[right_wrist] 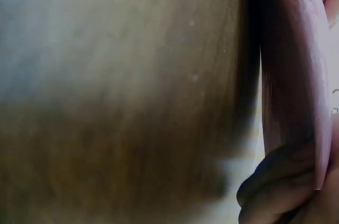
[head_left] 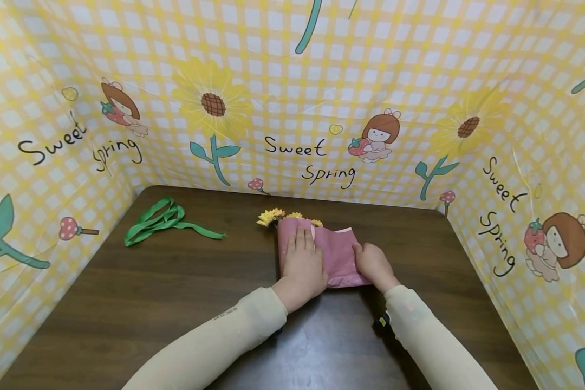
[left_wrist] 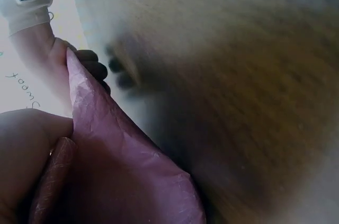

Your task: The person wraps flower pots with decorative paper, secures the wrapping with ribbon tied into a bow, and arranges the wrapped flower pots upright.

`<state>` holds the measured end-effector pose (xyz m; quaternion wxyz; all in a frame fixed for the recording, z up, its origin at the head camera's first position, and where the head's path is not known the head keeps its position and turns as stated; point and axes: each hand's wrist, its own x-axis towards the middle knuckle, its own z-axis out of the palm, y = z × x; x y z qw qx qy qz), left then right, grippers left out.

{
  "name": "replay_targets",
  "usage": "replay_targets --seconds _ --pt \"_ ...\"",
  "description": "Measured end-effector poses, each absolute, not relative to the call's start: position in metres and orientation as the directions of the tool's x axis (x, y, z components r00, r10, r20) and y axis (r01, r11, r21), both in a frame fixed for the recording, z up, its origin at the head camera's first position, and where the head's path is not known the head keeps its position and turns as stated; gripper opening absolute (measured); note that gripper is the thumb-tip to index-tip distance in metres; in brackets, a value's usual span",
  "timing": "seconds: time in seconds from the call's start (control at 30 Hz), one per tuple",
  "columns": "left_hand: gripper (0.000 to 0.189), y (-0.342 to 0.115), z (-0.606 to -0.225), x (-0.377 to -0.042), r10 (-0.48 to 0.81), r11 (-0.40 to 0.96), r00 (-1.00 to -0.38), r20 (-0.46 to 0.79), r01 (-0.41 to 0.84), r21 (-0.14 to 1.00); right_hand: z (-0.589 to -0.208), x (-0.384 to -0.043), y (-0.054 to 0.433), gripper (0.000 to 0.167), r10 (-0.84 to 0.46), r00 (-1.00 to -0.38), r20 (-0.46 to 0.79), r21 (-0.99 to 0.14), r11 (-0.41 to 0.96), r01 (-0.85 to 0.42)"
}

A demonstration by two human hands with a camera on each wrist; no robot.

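A sheet of pink wrapping paper (head_left: 338,257) is folded around yellow flowers (head_left: 270,217), whose heads stick out past its far edge at the middle of the table. My left hand (head_left: 303,265) lies on the paper with its fingers stretched out and pointing away from me. On the other side, my right hand (head_left: 374,265) pinches the paper's right edge between thumb and curled fingers. From the left wrist, the paper (left_wrist: 127,155) stretches up to a corner in the right hand (left_wrist: 50,57). The flower stems are hidden inside the wrap.
A loosely looped green ribbon (head_left: 161,219) lies at the back left of the dark wooden table (head_left: 151,303). Yellow checked cloth (head_left: 283,108) printed with flowers and "Sweet Spring" walls in the back and both sides.
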<state>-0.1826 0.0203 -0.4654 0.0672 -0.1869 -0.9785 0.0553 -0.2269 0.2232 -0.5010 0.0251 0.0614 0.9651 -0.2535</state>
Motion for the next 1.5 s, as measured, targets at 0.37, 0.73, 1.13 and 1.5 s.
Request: replay_targets --seconds 0.37,0.73,1.13,1.5 --pt "0.064 0.019 -0.466 -0.184 0.378 0.925 -0.92 0.105 0.37 -0.09 -0.478 -0.222 0.215 0.043 0.127 -0.985 0.115 -0.418 0.906 0.068" --pt "0.05 0.021 -0.463 -0.182 0.38 0.919 -0.918 0.115 0.361 -0.16 -0.466 -0.218 0.212 0.046 0.151 -0.985 0.088 -0.465 0.88 0.093" --pt "0.05 0.021 -0.465 -0.182 0.377 0.917 -0.919 0.117 0.353 -0.184 -0.483 -0.224 0.225 0.048 0.108 -0.993 0.054 -0.608 0.792 0.053" --pt "0.05 0.026 -0.466 -0.182 0.346 0.921 -0.932 0.11 0.315 -0.227 -0.492 -0.23 0.228 0.053 0.091 -0.993 -0.07 -0.624 0.773 0.115"
